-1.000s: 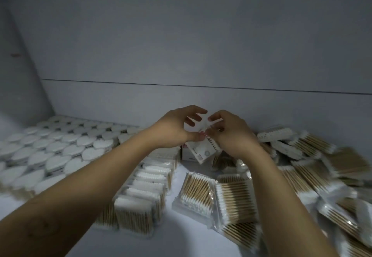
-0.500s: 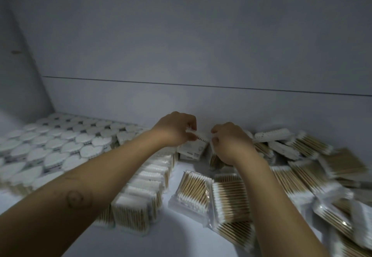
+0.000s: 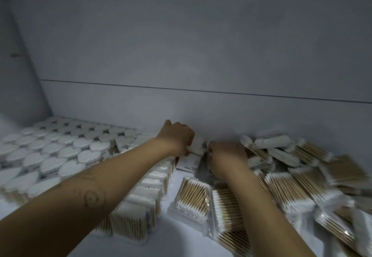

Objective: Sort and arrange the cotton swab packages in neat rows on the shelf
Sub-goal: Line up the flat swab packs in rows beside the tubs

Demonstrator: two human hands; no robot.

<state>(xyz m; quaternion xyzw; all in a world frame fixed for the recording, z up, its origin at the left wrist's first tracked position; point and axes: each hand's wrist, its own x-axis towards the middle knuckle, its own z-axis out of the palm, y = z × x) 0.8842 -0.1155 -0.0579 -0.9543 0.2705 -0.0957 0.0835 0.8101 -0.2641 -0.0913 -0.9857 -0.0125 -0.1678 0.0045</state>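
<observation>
Both my hands reach to the back of the white shelf. My left hand and my right hand each grip an end of one cotton swab package, held upright just above the far end of a row of standing swab packages. A white labelled package stands under it. To the right lies a loose pile of flat swab packages. Two more flat packages lie between my forearms.
Neat rows of white leaf-shaped swab packs fill the left of the shelf up to the side wall. The grey back wall stands right behind my hands. Bare shelf surface shows at the front middle.
Both hands have moved down and toward the back wall with the package, from chest height in the air to the far end of the standing row. My fingers have curled tighter.
</observation>
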